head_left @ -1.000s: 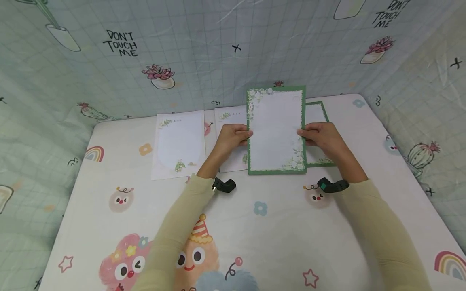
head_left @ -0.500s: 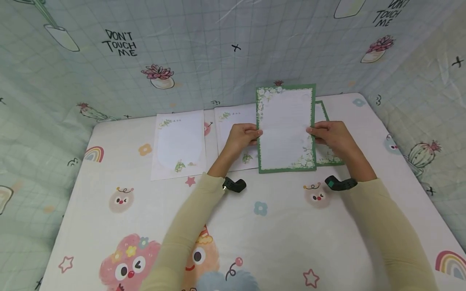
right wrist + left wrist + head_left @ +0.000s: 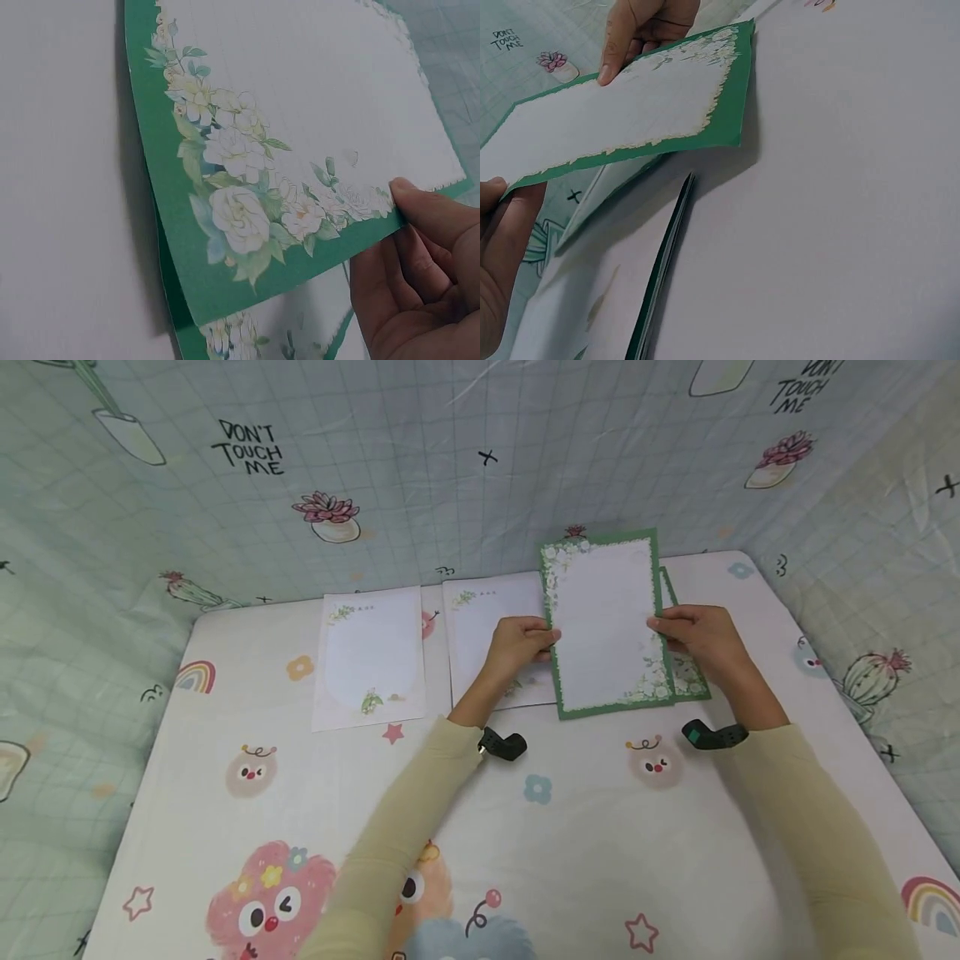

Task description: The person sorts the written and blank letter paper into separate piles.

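A green-bordered sheet (image 3: 603,627), with white flowers printed in two corners, is held between the two hands, raised and slightly tilted above the far part of the worktop (image 3: 585,852). The left hand (image 3: 517,647) grasps its left edge, the thumb on the front; the other fingers go behind and are mostly hidden. The right hand (image 3: 705,635) grasps the right edge in the same manner, so each grip is closed on the paper. In the left wrist view only a part of the left hand is visible, cut off by the picture's border; in the right wrist view the right hand is also cut.

Behind the held sheet lies a second green-bordered sheet (image 3: 688,681), of which only a narrow right portion can be seen from the head. Its corner appears again under the held one in the right wrist view. To the left, a white sheet with leaf print (image 3: 480,627) is covered partly by the left hand and by the held paper. Another white sheet (image 3: 371,660) lies farther left, fully visible, but its small printed characters are too tiny to read. In the left wrist view there is a thin dark-edged strip (image 3: 658,281); I cannot tell to which thing it belongs.
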`<state>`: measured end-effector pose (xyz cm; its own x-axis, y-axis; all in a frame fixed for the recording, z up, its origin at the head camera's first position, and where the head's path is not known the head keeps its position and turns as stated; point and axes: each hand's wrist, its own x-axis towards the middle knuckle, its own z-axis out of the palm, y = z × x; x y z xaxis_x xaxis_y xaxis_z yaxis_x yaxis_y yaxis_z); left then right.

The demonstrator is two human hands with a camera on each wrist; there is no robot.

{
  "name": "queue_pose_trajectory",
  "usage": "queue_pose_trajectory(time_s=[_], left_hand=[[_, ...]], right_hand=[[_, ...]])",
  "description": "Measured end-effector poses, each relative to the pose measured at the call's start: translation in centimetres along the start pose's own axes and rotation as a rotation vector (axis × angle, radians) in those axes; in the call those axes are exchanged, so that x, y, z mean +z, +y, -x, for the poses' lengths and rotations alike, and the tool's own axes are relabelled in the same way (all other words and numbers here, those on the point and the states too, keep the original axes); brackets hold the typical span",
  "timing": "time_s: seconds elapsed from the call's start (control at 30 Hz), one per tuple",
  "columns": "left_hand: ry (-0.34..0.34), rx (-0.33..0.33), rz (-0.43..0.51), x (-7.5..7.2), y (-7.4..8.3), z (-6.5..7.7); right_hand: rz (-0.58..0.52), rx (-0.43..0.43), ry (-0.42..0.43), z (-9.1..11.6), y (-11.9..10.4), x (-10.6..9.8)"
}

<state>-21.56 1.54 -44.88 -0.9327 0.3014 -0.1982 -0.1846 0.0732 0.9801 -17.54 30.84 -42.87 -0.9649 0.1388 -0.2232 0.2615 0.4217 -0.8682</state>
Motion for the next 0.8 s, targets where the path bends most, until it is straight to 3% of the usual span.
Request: queue_pose_trajectory(time_s=[0.4, 0.8], left_hand=[[0.016, 0.001, -0.009, 2.4, -1.2, -0.8], [-0.017, 0.005, 0.015, 4.5, -1.4, -1.1]], right_hand=[[0.108, -0.022, 0.042, 0.0, 1.2, -1.2], [0.112, -0.056, 0.056, -0.4, 2.6, -3.2]])
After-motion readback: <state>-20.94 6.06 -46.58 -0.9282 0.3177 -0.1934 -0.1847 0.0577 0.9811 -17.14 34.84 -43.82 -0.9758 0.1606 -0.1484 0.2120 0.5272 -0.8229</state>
